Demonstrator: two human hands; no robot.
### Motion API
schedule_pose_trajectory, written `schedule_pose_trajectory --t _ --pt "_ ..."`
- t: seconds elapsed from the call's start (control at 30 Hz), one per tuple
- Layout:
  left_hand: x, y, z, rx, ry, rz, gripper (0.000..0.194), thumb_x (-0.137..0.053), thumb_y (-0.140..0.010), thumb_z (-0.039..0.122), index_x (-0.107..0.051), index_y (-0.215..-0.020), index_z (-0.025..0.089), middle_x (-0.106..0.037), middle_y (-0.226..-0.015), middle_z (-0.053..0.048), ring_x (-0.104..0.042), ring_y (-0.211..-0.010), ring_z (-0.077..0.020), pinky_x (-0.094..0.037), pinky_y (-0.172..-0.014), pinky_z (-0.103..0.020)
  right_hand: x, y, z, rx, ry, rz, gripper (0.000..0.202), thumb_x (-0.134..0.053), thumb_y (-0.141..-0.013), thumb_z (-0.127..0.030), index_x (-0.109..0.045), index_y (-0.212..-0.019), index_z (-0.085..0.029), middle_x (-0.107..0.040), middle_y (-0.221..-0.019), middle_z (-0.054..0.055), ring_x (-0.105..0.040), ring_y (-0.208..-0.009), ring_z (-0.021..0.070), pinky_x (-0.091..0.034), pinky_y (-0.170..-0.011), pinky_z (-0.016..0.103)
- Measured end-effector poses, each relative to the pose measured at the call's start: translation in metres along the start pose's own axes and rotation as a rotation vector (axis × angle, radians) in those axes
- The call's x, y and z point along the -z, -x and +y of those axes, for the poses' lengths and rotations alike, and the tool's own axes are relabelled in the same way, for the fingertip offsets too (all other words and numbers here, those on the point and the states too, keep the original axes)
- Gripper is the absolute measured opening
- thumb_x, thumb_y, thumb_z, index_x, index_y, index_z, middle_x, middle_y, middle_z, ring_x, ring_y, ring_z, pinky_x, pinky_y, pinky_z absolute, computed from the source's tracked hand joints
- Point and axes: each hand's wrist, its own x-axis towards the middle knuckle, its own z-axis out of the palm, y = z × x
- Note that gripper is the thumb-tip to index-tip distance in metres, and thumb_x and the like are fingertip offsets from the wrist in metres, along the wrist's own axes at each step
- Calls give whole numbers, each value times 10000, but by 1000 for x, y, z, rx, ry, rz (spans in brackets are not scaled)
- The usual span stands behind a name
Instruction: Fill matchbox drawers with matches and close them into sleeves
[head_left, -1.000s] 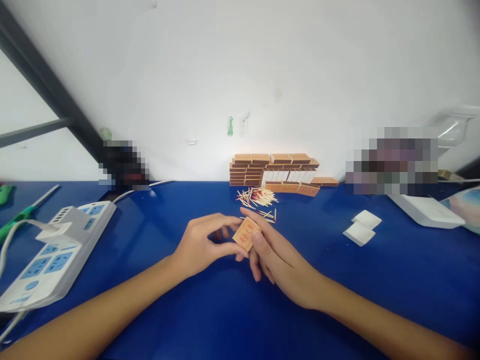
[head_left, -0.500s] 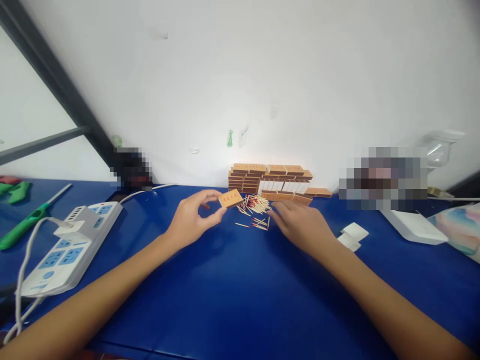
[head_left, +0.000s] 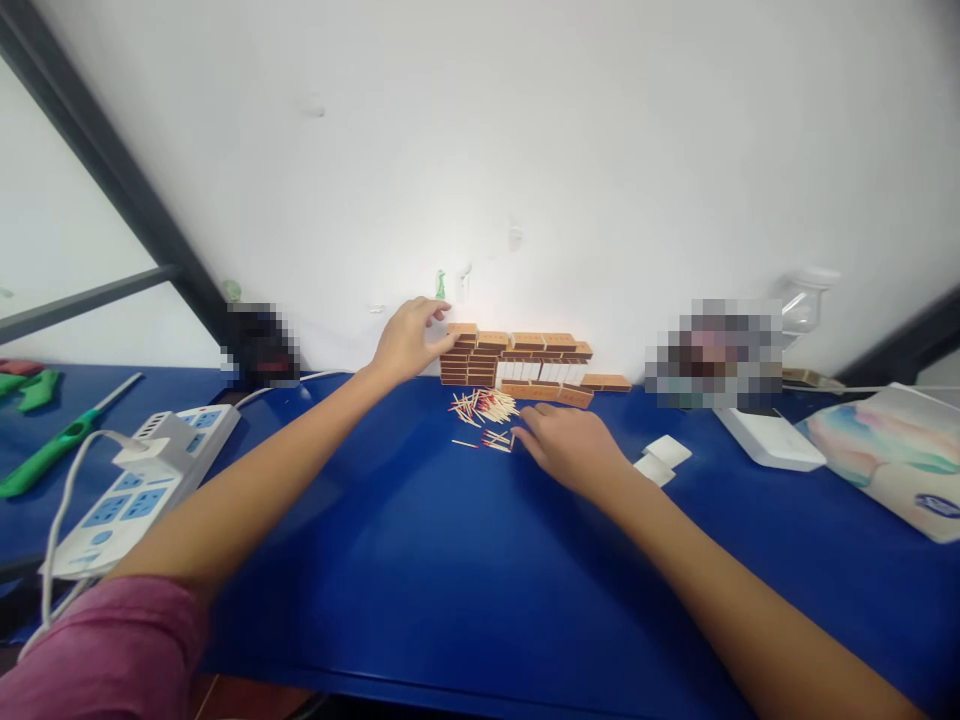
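Left hand (head_left: 409, 340) at the top-left matchbox (head_left: 463, 331) of the stack (head_left: 468, 367), along the table's (head_left: 420, 580) far edge; pinching or not, can't tell. Right hand (head_left: 570, 442) beside loose matches (head_left: 487, 406), thumb parted from fingers (nothing seen held). Seemingly a box-placing step; calls for squaring, gentle release.

Pretty bare room tbh: white wall (head_left: 405, 170) behind the blue table's (head_left: 420, 570) back edge, softly lit, dark metal frame (head_left: 97, 150) slanting up past the back-left corner.
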Motion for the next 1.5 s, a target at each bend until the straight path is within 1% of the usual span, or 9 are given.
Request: schedule_pose_trajectory --t 0.13,0.23,0.33,0.4,0.57,0.7,1.27,1.4,1.5 --pt "15 38 25 -13 -27 27 236 -685 -920 279 -687 -1141 199 -706 -1014 -75 -627 -918 -212 -512 -885 -394 3 -2 46 -158 22 54 417 -351 -1083 -366 -703 -1113 -145 -766 -1069 192 -730 -924 319 -462 -684 366" --pt "32 76 41 -91 -16 -132 190 -636 -957 305 -702 -1107 208 -720 -948 -53 -652 -905 -208 -524 -852 -375 0 2 99 -364 37 43 355 -437 -1045 -367 -718 -1108 -159 -761 -1077 185 -719 -926 322 -458 -706 375" --pt "39 109 42 -104 11 -251 183 -611 -979 330 -737 -1037 210 -723 -873 -36 -660 -829 -179 -531 -769 -324 -7 10 142 -441 -16 -76 231 -616 -947 -362 -750 -964 -176 -766 -971 153 -710 -857 298 -459 -690 363" --pt "38 125 38 -68 8 -198 198 -596 -993 332 -743 -1032 205 -717 -825 -24 -655 -772 -161 -526 -708 -296 -13 13 155 -433 -43 -76 213 -613 -951 -348 -752 -976 -189 -768 -959 116 -708 -854 264 -473 -711 345" --pt "30 143 36 -161 -26 -186 194 -601 -994 316 -751 -1051 207 -693 -723 5 -631 -664 -141 -522 -645 -278 -33 2 148 -393 -33 0 426 -496 -1014 -338 -626 -1369 -142 -677 -1320 181 -671 -1118 313 -499 -836 382" --pt "31 143 48 -246 -19 -195 198 -579 -1018 297 -734 -1083 192 -705 -751 -5 -649 -686 -141 -522 -636 -271 -51 -13 140 -357 -31 0 519 -462 -1003 -267 -525 -1502 -143 -603 -1442 191 -671 -1138 329 -506 -870 410" --pt "30 150 57 -279 34 -239 192 -577 -1036 290 -728 -1070 175 -717 -788 -13 -644 -712 -149 -520 -654 -285 -63 -13 151 -379 -9 45 387 -525 -982 -349 -692 -1268 -148 -697 -1238 178 -704 -978 319 -502 -757 395" --pt "31 149 54 -307 11 -212 179 -581 -1034 274 -721 -1061 167 -721 -790 -10 -643 -705 -149 -526 -656 -289 -48 -10 134 -388 -4 182 366 -434 -1029 -351 -723 -1166 -174 -708 -1171 153 -698 -913 291 -457 -685 373" --pt "31 149 52 -312 -12 -189 178 -583 -1032 277 -720 -1053 165 -720 -785 -9 -647 -704 -153 -531 -654 -294 -24 -14 99 -310 -85 473 318 -459 -1024 -339 -724 -1107 -184 -724 -1063 117 -687 -881 268 -456 -690 372"
